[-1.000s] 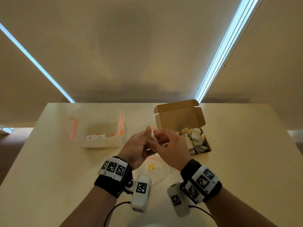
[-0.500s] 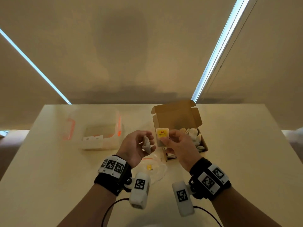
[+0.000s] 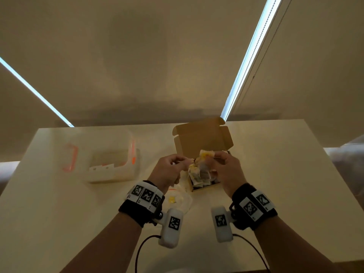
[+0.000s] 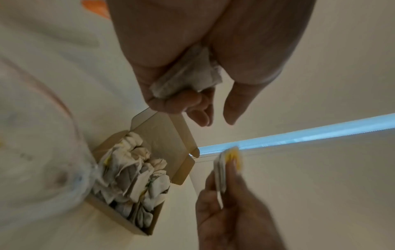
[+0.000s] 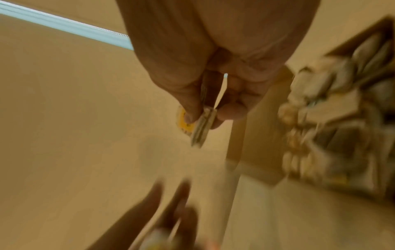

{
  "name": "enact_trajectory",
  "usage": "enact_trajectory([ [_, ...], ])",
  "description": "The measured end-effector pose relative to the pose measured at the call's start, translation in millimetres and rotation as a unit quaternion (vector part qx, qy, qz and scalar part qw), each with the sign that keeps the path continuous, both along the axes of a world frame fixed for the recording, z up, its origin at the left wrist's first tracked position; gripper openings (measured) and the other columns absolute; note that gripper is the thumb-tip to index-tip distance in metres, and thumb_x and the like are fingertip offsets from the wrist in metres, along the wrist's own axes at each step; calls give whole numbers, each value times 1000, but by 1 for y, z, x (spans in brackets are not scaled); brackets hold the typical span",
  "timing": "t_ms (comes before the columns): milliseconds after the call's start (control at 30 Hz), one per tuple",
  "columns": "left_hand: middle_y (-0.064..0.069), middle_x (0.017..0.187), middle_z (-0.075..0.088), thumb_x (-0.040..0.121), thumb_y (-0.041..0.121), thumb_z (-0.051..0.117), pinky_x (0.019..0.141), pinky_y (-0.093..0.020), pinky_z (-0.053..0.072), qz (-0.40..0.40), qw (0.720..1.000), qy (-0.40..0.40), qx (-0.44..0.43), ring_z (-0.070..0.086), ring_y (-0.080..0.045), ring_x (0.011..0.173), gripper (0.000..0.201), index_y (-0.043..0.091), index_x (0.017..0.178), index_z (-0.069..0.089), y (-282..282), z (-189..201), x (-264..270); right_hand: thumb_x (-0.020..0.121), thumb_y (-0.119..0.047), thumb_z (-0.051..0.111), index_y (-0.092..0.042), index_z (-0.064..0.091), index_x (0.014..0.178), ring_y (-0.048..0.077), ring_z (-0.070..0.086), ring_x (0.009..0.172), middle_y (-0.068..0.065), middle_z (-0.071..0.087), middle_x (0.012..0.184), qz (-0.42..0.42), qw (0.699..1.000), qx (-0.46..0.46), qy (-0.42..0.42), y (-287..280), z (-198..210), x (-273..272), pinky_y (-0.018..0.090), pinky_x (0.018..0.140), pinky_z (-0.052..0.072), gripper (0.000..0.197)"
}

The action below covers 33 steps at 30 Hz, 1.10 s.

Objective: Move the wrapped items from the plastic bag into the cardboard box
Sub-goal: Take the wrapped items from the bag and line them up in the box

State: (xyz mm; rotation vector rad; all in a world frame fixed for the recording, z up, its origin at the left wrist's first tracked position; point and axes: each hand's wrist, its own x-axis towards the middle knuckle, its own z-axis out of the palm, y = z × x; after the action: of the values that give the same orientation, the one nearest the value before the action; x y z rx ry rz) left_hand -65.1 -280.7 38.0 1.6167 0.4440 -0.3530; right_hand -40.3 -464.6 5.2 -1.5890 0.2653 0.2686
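An open cardboard box (image 3: 202, 138) stands mid-table, heaped with several white and yellow wrapped items (image 3: 199, 174). My left hand (image 3: 183, 162) grips a white wrapped item (image 4: 188, 74) between thumb and curled fingers at the box's near left corner. Over the box, my right hand (image 3: 214, 160) pinches a flat wrapped packet with a yellow label (image 5: 200, 125). Beside the box's left wall, under my left wrist, the clear plastic bag (image 3: 177, 200) lies crumpled on the table with something yellow inside. The right wrist view is blurred.
A clear plastic container (image 3: 110, 160) with orange latches stands at the left of the cream table (image 3: 275, 194). The box's lid (image 4: 164, 135) stands up at the back. A wall with light strips rises behind the table's far edge.
My hands drew apart, each with one item, then moved forward to the box. The right hand carried the yellow-labelled packet right and over the heap.
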Motion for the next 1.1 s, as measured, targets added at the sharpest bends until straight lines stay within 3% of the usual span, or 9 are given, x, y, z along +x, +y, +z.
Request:
enact_trajectory([
  [133, -7, 80, 54, 96, 14, 59, 44, -21, 33, 82, 980, 128, -129, 40, -13, 56, 14, 3, 103, 64, 7, -10, 2, 84, -14, 77, -13, 74, 91, 31, 69, 86, 14, 73, 94, -103, 993, -42, 36, -53, -40, 39, 44, 76, 60, 8],
  [267, -6, 78, 54, 96, 15, 57, 42, -20, 35, 112, 972, 138, -155, 42, -12, 55, 11, 5, 98, 62, 16, -21, -2, 83, -13, 77, -13, 69, 95, 29, 66, 80, 17, 70, 97, 4, 981, -160, 109, -69, -81, 60, 40, 74, 59, 15],
  [367, -7, 77, 54, 97, 14, 55, 42, -20, 35, 119, 970, 133, -166, 43, -13, 55, 12, 4, 97, 62, 20, -26, -10, 82, -30, 77, -21, 69, 96, 32, 67, 90, 11, 70, 101, 109, 935, -317, 117, -62, -97, 71, 44, 82, 58, 18],
  [467, -9, 75, 55, 98, 12, 51, 45, -22, 37, 143, 961, 139, -194, 45, -14, 54, 15, 3, 95, 63, 24, -31, -18, 89, -35, 67, -25, 70, 110, 30, 62, 106, 6, 66, 114, 222, 857, -448, 122, -51, -104, 75, 35, 91, 51, 23],
  [600, -10, 76, 58, 93, 18, 45, 57, -30, 43, 182, 931, 143, -283, 52, -19, 61, 28, -1, 101, 64, 31, -32, -26, 93, -30, 61, -24, 67, 113, 30, 58, 113, 7, 63, 123, 227, 824, -505, 120, -43, -115, 74, 30, 90, 46, 21],
  [733, -16, 81, 51, 89, 12, 32, 65, -37, 39, 218, 922, 118, -298, 49, -27, 73, 39, -6, 110, 59, 31, -28, -27, 84, -27, 71, -17, 62, 104, 32, 61, 106, 13, 65, 115, 165, 859, -479, 70, -42, -109, 70, 31, 82, 46, 24],
  [900, -14, 71, 50, 79, -13, 27, 63, -35, 39, 223, 937, 88, -255, 48, -27, 69, 38, -5, 98, 59, 18, -21, -19, 85, -30, 71, -19, 64, 94, 20, 64, 88, 1, 68, 92, 136, 931, -330, -76, -16, -54, 31, 33, 82, 53, 16],
  [1000, -18, 80, 58, 92, -16, 38, 65, -38, 47, 185, 963, 50, -191, 56, -30, 77, 29, 0, 100, 60, 3, -20, -14, 83, -39, 76, -17, 65, 102, 15, 70, 84, 0, 72, 93, 200, 966, -162, -12, 15, -17, -5, 26, 68, 55, 32],
  [1100, -15, 81, 63, 94, -8, 54, 60, -33, 54, 175, 973, 17, -150, 62, -25, 69, 15, 5, 95, 62, -10, -17, -10, 82, -29, 79, -15, 62, 108, 12, 72, 74, 4, 74, 92, 212, 973, -81, 33, 33, -7, -19, 23, 60, 53, 34],
])
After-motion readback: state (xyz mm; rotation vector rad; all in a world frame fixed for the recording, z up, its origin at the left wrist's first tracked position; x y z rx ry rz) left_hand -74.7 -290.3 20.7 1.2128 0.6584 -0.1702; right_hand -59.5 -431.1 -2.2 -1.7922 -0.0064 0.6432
